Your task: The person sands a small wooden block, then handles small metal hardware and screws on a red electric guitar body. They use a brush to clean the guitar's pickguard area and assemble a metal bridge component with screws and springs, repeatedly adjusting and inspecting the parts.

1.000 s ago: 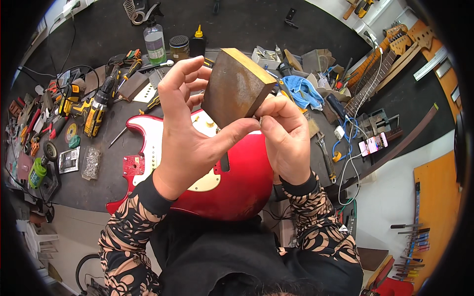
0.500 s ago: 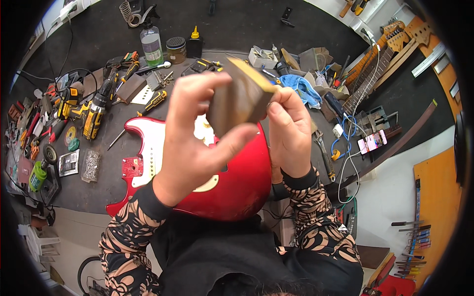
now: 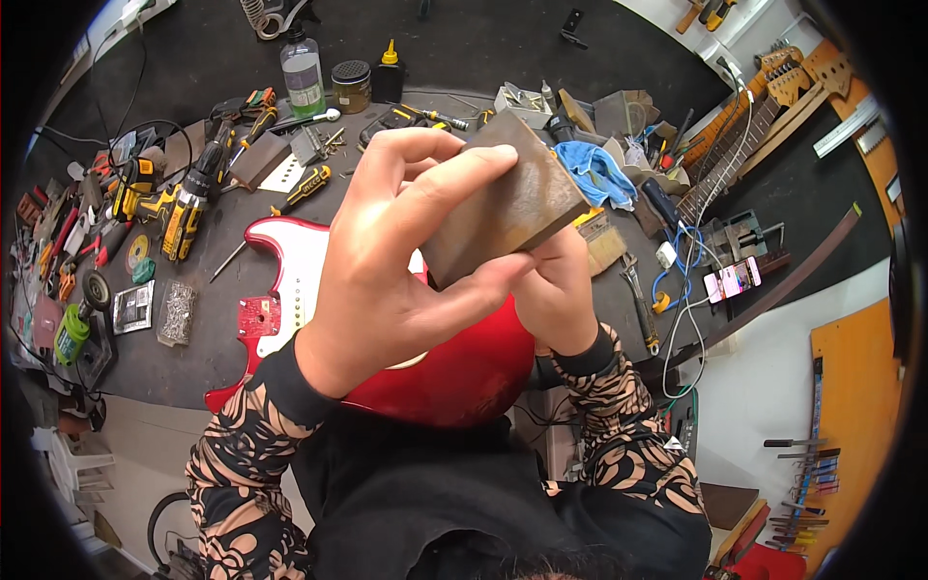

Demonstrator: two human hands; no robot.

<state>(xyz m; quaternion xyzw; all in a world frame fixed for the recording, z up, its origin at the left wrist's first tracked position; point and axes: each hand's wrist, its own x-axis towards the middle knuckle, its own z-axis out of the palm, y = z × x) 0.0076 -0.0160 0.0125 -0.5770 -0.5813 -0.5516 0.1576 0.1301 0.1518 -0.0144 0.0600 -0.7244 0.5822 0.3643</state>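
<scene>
My left hand [image 3: 372, 261] is closed on a worn brown-grey rectangular block [image 3: 517, 198], which looks like a sanding block. Its index finger lies across the broad face and the thumb presses the lower edge. Behind the block's lower right side is my right hand [image 3: 561, 304], whose fingers are mostly hidden by the block and my left thumb. Whether they grip it does not show. Below both hands a red electric guitar body [image 3: 464, 372] with a white pickguard [image 3: 298, 266] lies at the bench's near edge, partly covered by my left hand and forearm.
Left on the dark bench are a yellow-black cordless drill [image 3: 182, 217], a screwdriver [image 3: 302, 189] and a box of screws [image 3: 177, 314]. Behind stands a spray bottle [image 3: 303, 77]. To the right are a blue cloth [image 3: 594, 174], an adjustable wrench [image 3: 638, 300], cables and a phone [image 3: 733, 279].
The block has turned so that its broad face shows. My left index finger has come to rest on that face. My right hand has gone from the block's right corner to lower down behind it.
</scene>
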